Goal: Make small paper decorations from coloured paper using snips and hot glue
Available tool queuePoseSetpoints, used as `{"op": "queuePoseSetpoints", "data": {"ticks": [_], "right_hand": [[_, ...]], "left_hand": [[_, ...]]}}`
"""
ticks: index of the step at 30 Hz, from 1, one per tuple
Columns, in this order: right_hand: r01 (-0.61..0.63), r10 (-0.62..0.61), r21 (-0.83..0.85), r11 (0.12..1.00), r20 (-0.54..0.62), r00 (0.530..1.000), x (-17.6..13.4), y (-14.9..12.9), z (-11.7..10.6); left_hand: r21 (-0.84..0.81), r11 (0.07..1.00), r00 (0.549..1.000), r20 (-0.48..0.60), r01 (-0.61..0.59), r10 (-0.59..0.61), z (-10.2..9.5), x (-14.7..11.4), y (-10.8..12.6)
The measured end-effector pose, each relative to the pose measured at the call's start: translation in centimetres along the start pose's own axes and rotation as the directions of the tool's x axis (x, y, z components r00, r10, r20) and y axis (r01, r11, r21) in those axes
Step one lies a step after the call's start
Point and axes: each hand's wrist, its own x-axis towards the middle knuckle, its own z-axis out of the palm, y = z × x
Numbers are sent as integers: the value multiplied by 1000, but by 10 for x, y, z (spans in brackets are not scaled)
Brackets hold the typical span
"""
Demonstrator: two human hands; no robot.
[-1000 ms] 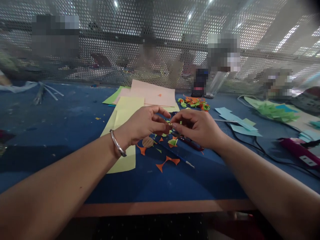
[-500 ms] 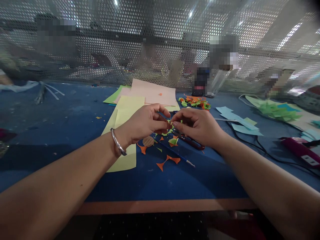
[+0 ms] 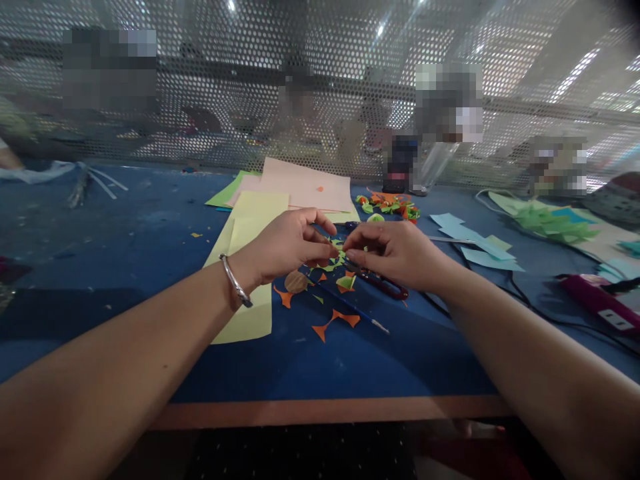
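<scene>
Head view | paper piece [image 3: 339,254] pinched between left hand [image 3: 287,247], right hand [image 3: 395,253]

The left hand [image 3: 285,247] and the right hand [image 3: 395,253] were pressed together a second ago, fingertips touching over one tiny bit of paper. Now there is a small gap between the fingertips, and the little green and yellow paper piece [image 3: 339,254] shows in that gap. Both hands have also sunk a bit lower, nearer to the orange scraps [image 3: 335,323] on the blue table [image 3: 125,253]. The right hand has slid a little to the right and its fingers lie flatter. A small green paper bit [image 3: 375,218] now shows on the table just beyond the right hand, where the hand hid it before.
</scene>
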Motion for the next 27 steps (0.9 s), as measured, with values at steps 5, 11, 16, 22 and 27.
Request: {"op": "queuePoseSetpoints", "data": {"ticks": [5, 11, 16, 22, 27], "right_hand": [[-59, 73, -53, 997, 326, 942, -4, 1, -9], [133, -85, -110, 985, 359, 929, -3, 2, -4], [94, -68, -87, 992, 262, 963, -2, 1, -5], [94, -94, -21, 995, -10, 996, -3, -1, -4], [152, -157, -53, 987, -105, 982, -2, -7, -3]], "left_hand": [[156, 987, 999, 22, 27, -30, -8, 5, -12], [288, 957, 999, 7, -34, 34, -12, 8, -19], [443, 892, 994, -24, -86, 108, -15, 6, -15], [366, 916, 977, -73, -162, 202, -5, 0, -2], [-77, 995, 994, 86, 68, -61, 8, -4, 5]]}}
